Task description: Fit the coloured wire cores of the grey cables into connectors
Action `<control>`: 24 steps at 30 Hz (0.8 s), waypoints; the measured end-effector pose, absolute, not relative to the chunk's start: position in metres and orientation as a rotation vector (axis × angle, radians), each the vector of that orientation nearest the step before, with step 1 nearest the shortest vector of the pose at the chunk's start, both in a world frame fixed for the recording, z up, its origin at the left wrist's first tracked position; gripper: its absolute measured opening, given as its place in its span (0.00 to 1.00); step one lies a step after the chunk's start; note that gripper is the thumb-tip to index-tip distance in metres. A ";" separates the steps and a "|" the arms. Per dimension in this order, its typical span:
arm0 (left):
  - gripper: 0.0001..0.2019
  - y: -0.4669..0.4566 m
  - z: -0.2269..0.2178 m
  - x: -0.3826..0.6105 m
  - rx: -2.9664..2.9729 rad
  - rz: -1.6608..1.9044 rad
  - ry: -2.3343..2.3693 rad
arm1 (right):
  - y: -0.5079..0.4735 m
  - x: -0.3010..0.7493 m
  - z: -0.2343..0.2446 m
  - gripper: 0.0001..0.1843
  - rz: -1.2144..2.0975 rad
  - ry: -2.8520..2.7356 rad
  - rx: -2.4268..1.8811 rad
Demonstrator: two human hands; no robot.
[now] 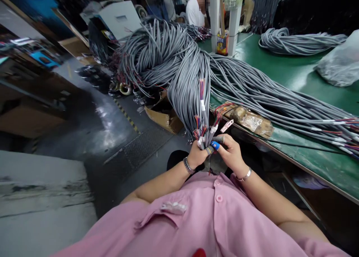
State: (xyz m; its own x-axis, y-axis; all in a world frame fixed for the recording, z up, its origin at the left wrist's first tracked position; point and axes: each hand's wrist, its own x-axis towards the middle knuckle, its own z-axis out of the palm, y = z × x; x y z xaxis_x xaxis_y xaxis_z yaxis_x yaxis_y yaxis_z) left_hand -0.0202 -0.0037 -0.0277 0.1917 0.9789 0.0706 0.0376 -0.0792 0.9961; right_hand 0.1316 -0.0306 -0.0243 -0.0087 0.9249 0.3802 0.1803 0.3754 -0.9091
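Observation:
My left hand (198,155) is closed round several grey cable ends (202,131), whose stripped tips show coloured wires and white tape bands. Close beside it, my right hand (230,151) has its thumb and fingers pinched together at the cables, with blue wrapping on the thumb and grey wrapping on a finger. What exactly the right fingers pinch is hidden. A small white tag (227,126) with print sits just above the right hand. From the held ends, a thick bundle of grey cables (187,77) runs up over the table's corner.
More grey cables (260,85) stretch along the green table (297,137) to the right. A wooden block (252,122) wrapped in clear tape sits at its edge. A coiled cable bundle (297,42) and plastic bag (340,58) lie behind. A cardboard box (159,116) stands below; a person (195,12) sits beyond.

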 end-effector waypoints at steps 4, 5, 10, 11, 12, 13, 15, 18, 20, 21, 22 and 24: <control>0.10 -0.004 -0.027 -0.020 1.274 1.148 0.970 | -0.037 0.131 -0.033 0.22 0.898 -1.375 -1.069; 0.11 -0.004 -0.027 -0.020 1.233 1.153 0.968 | -0.038 0.131 -0.035 0.24 0.946 -1.322 -1.061; 0.12 -0.006 -0.029 -0.020 1.129 1.167 0.964 | -0.039 0.131 -0.037 0.13 1.182 -1.099 -0.963; 0.12 -0.007 -0.029 -0.021 1.137 1.166 0.966 | -0.038 0.131 -0.035 0.13 1.211 -1.065 -0.973; 0.12 -0.007 -0.029 -0.021 1.150 1.165 0.967 | -0.037 0.130 -0.032 0.12 1.238 -1.033 -0.989; 0.12 -0.007 -0.029 -0.021 1.167 1.160 0.967 | -0.035 0.129 -0.029 0.12 1.264 -1.009 -1.002; 0.11 -0.006 -0.029 -0.022 1.201 1.133 0.970 | -0.032 0.126 -0.023 0.11 1.307 -0.978 -1.011; 0.11 -0.005 -0.028 -0.023 1.223 1.083 0.977 | -0.026 0.122 -0.018 0.11 1.336 -0.975 -0.989; 0.12 -0.005 -0.027 -0.024 1.235 1.059 0.980 | -0.024 0.121 -0.017 0.11 1.346 -0.995 -0.963; 0.12 -0.005 -0.026 -0.024 1.244 1.050 0.981 | -0.023 0.121 -0.017 0.11 1.350 -1.008 -0.952; 0.11 -0.005 -0.026 -0.024 1.251 1.047 0.982 | -0.022 0.121 -0.017 0.11 1.352 -1.020 -0.946; 0.10 -0.005 -0.025 -0.024 1.239 1.072 0.988 | -0.022 0.122 -0.018 0.11 1.341 -1.033 -0.960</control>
